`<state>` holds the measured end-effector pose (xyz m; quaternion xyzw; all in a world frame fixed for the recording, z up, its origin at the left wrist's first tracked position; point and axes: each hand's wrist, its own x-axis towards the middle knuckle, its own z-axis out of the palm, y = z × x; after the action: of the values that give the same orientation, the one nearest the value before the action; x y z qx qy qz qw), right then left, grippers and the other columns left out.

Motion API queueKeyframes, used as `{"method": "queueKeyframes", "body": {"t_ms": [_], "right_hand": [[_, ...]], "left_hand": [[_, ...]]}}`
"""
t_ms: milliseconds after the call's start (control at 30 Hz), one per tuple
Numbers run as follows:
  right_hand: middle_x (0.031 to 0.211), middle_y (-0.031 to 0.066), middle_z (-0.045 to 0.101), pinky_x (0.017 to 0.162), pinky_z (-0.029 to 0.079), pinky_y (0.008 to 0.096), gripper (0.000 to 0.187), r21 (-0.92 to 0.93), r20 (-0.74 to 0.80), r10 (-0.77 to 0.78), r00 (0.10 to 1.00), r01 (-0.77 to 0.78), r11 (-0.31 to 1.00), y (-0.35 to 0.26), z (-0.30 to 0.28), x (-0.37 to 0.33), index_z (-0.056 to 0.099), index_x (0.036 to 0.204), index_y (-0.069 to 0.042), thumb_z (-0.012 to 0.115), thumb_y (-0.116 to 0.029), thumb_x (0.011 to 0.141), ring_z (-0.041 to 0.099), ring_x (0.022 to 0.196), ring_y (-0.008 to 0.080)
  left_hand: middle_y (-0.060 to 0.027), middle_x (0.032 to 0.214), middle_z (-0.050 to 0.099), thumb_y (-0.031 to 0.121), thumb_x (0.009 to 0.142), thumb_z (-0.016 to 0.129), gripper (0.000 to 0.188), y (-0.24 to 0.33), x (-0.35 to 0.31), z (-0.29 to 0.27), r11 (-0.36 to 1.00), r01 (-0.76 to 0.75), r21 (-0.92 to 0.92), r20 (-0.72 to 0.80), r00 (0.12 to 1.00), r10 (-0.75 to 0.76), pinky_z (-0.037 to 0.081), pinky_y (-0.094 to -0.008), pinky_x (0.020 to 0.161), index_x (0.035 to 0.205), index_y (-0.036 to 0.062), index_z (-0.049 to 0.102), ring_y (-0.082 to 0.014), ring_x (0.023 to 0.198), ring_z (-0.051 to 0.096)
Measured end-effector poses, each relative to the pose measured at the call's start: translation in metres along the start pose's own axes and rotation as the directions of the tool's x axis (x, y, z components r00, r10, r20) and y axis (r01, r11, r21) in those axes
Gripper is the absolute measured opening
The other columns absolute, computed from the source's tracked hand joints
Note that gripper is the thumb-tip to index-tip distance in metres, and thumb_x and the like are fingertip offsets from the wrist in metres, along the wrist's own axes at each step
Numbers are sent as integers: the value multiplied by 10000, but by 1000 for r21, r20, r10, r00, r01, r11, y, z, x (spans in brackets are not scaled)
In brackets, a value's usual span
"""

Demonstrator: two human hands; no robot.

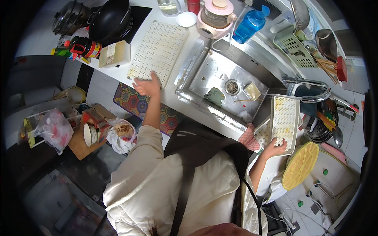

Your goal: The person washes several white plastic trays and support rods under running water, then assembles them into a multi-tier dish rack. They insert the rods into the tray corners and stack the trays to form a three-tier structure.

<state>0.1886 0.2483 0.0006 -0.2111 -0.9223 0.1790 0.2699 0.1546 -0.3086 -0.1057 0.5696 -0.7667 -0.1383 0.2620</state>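
Stretching wide by the left tray (159,49), the left hand (148,87) cannot steady the right tray (284,118), which may slide if the right hand (274,149), seemingly pinching it, slips.

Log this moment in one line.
left hand: open, at countertop perforated tray | right hand: on sink-side perforated tray | blue bottle: behind sink
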Motion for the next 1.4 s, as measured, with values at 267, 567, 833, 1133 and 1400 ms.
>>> {"method": "queueKeyframes", "body": {"t_ms": [267, 567, 833, 1133, 1400], "right_hand": [[1226, 160, 419, 906, 413, 408, 375, 274, 178, 69, 982, -117, 955, -25, 27, -3, 483, 1155, 0, 597, -42, 800, 390, 1171, 307], [1185, 138, 463, 834, 457, 314, 322, 416, 332, 120, 936, -259, 871, -15, 43, -6, 513, 1151, -18, 562, -34, 834, 499, 1032, 230], [1146, 128, 505, 834, 458, 321, 292, 416, 296, 55, 954, -180, 891, -25, 38, -3, 533, 1119, -16, 559, -19, 828, 503, 1032, 233], [1142, 137, 585, 760, 503, 304, 420, 610, 731, -20, 682, -640, 467, -77, 12, 18, 481, 1210, -16, 462, -348, 955, 587, 1002, 199], [1236, 177, 526, 909, 457, 404, 767, 439, 863, -219, 456, -890, -122, -93, 3, 76, 317, 1354, -1, 409, -603, 887, 535, 1108, 269]], "left_hand": [[-138, 1047, 585, 387, 813, 662, 645, -47, 34, 18, 414, 677, -609, 535, 736, -415, 509, -314, 712, 1213, -51, 407, -232, 874, 605], [-86, 1138, 569, 213, 862, 614, 441, 30, 47, -62, -62, 632, -773, 634, 773, -26, 467, -398, 901, 1234, 46, 444, -254, 1065, 546], [-105, 1072, 612, 22, 810, 655, 360, 96, 32, -164, 224, 302, -927, 349, 912, 217, 469, -304, 841, 1134, 3, 498, -168, 944, 593], [-56, 910, 654, 2, 751, 700, 317, 160, -45, -229, 593, 121, -796, 593, 352, 725, 505, -273, 746, 1047, -4, 586, -122, 827, 617], [-75, 976, 664, 150, 638, 708, 219, 205, -186, -164, -192, -455, -870, -39, -324, 945, 530, -328, 706, 832, 94, 622, -232, 849, 653]]}}
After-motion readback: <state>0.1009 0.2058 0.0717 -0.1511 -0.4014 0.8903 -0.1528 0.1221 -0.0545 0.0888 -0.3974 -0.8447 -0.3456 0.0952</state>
